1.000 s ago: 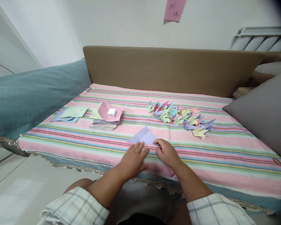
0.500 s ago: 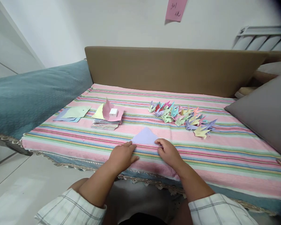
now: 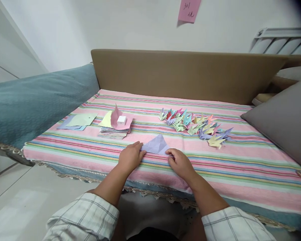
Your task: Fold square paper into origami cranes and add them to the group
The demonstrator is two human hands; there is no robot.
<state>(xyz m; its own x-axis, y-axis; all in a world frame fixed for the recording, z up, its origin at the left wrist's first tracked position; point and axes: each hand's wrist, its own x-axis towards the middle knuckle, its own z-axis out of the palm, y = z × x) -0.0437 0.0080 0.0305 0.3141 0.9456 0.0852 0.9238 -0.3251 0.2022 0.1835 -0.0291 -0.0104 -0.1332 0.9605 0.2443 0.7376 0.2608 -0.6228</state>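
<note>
A lavender sheet of origami paper, folded into a triangle, lies on the striped cloth with its point away from me. Its upper layer is partly lifted, and creases show across it. My left hand grips the left corner between fingers and thumb. At the right corner my right hand pinches the paper, its other fingers curled in. Both fingertips partly hide the paper's corners.
Several folded paper cranes cluster beyond my right hand. A stack of paper with a small white box on top stands beyond my left. Loose sheets lie farther left. A grey cushion is at right.
The lavender paper has gone from a flat, smooth triangle to a partly lifted, creased one. My left hand has shifted slightly forward onto its left corner; the right hand has stayed nearly still.
</note>
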